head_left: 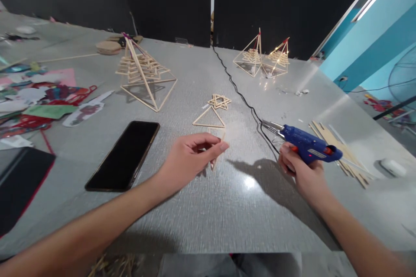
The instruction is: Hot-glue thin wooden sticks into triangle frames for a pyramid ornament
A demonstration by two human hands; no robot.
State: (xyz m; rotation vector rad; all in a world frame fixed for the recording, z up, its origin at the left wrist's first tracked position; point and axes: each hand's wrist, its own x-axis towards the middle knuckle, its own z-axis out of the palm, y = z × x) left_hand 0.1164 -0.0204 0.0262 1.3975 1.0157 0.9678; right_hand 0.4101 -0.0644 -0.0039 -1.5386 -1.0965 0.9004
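A thin wooden stick [215, 164] is pinched between thumb and fingertips of the left hand [191, 153], tilted, at the middle of the grey table [234, 220]; whether its lower end is in contact cannot be told. A blue glue gun [308, 143] is gripped in the right hand [302, 173], fingers wrapped around the handle, nozzle directed left and far. Just beyond the left hand, a stick triangle [208, 126] is laid flat, with a stick star [221, 107] just past it. A phone [125, 156] is placed left of the left hand. Loose sticks [352, 171] are grouped at right. A stick pyramid [141, 73] is stood at far left.
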